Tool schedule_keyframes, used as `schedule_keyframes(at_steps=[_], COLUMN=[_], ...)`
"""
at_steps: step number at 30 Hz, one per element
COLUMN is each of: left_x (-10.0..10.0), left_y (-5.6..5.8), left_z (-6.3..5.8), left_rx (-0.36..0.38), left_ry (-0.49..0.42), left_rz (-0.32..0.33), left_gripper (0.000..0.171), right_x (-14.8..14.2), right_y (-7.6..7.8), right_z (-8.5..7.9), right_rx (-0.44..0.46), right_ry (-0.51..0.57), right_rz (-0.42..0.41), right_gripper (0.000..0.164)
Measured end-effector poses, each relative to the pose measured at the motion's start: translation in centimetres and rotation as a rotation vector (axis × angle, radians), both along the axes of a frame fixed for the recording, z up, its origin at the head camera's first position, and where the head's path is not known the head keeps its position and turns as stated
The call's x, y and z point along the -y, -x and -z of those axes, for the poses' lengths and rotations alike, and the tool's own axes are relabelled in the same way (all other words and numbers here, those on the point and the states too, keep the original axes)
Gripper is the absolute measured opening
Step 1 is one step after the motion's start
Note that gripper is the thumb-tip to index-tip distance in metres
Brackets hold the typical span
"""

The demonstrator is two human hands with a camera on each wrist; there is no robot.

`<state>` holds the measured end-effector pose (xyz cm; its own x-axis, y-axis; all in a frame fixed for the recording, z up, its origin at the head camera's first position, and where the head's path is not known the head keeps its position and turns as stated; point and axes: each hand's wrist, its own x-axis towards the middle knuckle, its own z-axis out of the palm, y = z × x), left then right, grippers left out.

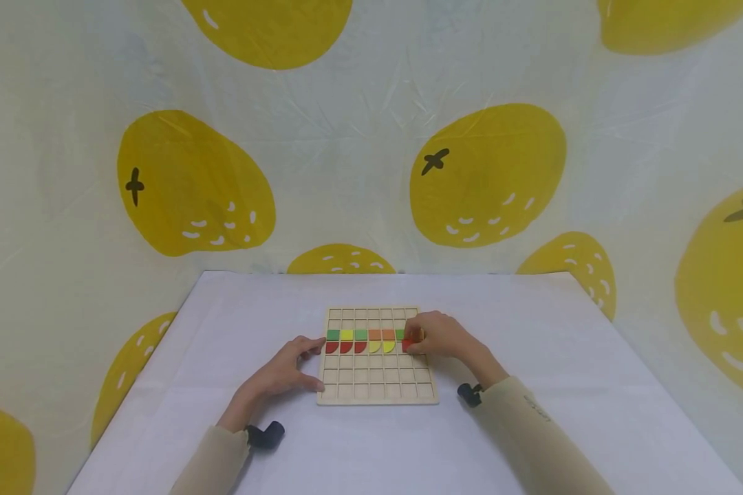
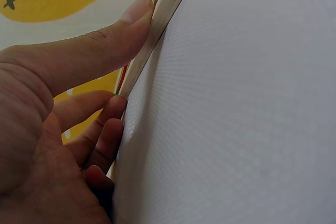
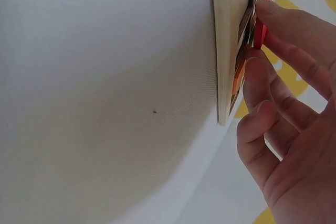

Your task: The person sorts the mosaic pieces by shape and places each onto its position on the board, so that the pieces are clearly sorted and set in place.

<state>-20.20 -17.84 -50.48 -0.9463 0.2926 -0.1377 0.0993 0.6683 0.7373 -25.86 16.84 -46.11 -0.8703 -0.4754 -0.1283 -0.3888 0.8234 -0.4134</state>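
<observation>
A square wooden grid board (image 1: 378,392) lies flat on the white table. One row holds green, yellow and orange squares; the row nearer me holds red and yellow rounded pieces. At the board's left edge rests my left hand (image 1: 283,370), thumb and fingers apart; the left wrist view shows the thumb (image 2: 118,40) against the rim. My right hand (image 1: 442,337) pinches a red tile (image 3: 260,32) between thumb and fingertips, over the right end of the rounded row. An orange tile (image 3: 239,77) sits close below those fingers. The right hand covers some right-side cells.
White cloth covers the table (image 1: 532,440) on all sides of the board. Behind its far edge hangs a pale sheet (image 1: 347,151) printed with big yellow fruit. Dark wrist cameras are strapped near both sleeves (image 1: 213,457).
</observation>
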Motion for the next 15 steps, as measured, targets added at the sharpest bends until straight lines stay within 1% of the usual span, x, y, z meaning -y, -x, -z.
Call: schedule_keyframes(at_steps=[6, 15], left_x=[-0.08, -0.1], left_y=[-0.11, -0.09], left_z=[-0.06, 0.0], left_rx=[0.007, 0.005], left_ry=[0.002, 0.002], left_rz=[-0.015, -0.014], left_gripper=[0.097, 0.097], right_x=[0.07, 0.17], right_y=[0.04, 0.22], right_z=[-0.03, 0.03], right_rx=[-0.005, -0.003], right_ry=[-0.006, -0.019], right_rz=[-0.007, -0.013], right_gripper=[0.014, 0.014])
